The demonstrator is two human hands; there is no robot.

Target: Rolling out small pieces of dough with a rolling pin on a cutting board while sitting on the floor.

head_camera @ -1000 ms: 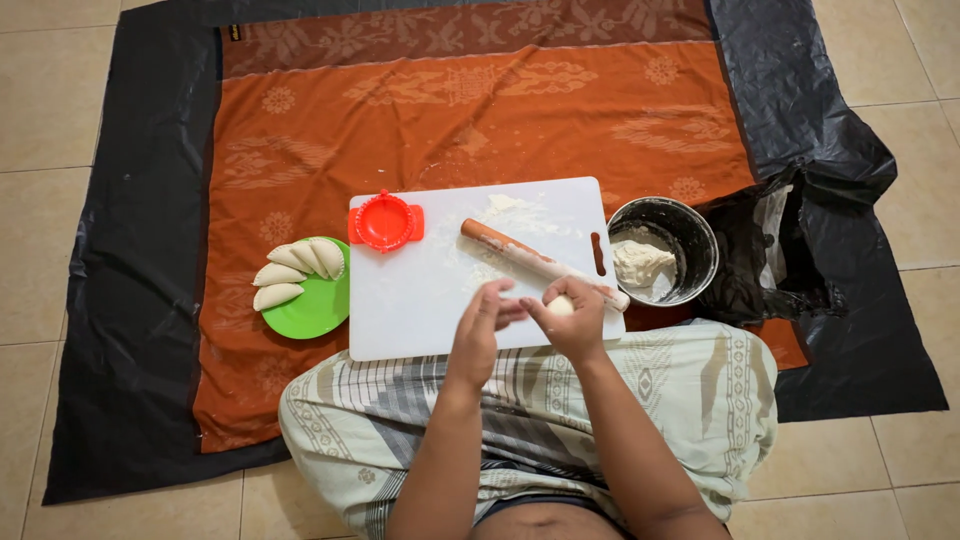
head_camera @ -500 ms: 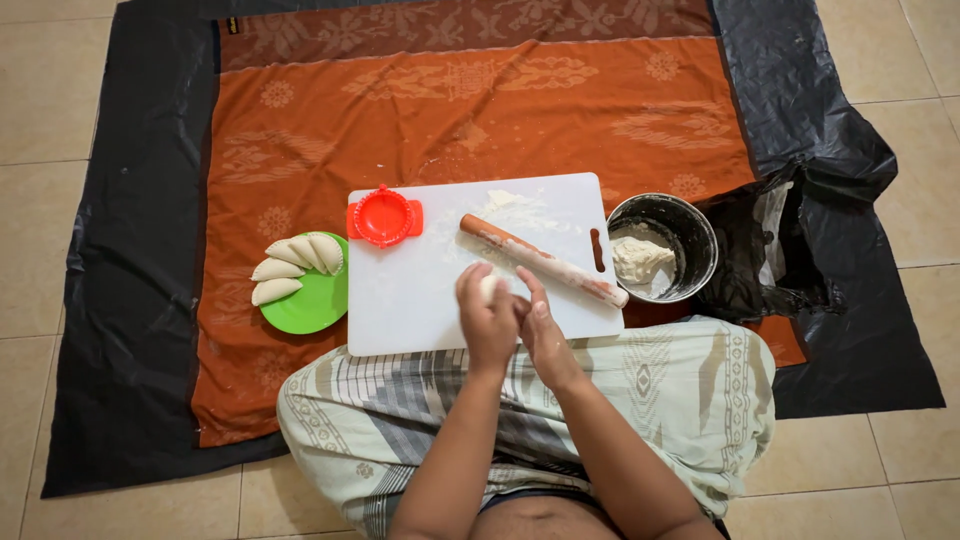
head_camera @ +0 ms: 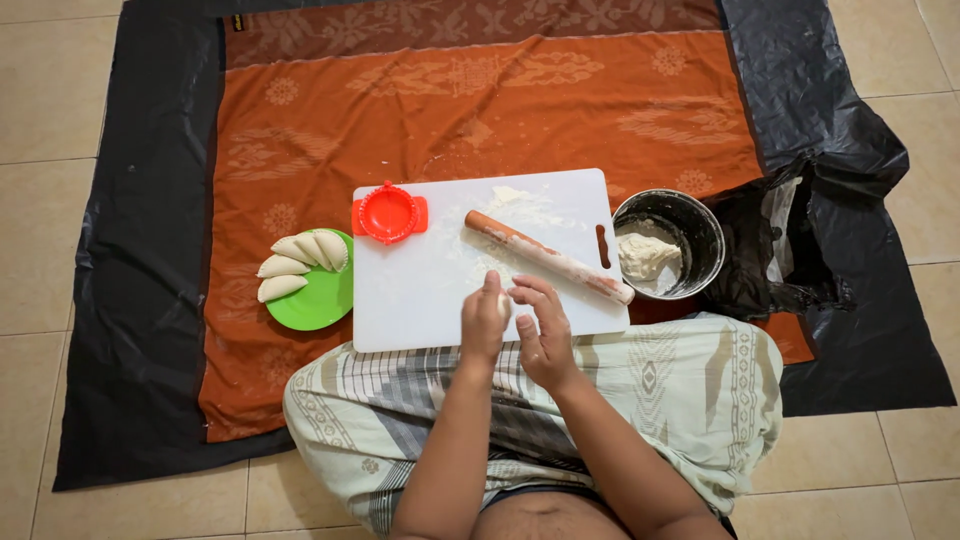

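Four dumplings (head_camera: pixel 295 262), one rolling pin (head_camera: pixel 548 257), one bowl (head_camera: pixel 706 222).

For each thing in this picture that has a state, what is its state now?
Left hand: pressed against a small piece of dough.
Right hand: cupped on the dough's other side.
Rolling pin: lying floured on the white board.
Red press mould: lying open.
Metal bowl: partly filled with dough.
Green plate: holds folded pastries.
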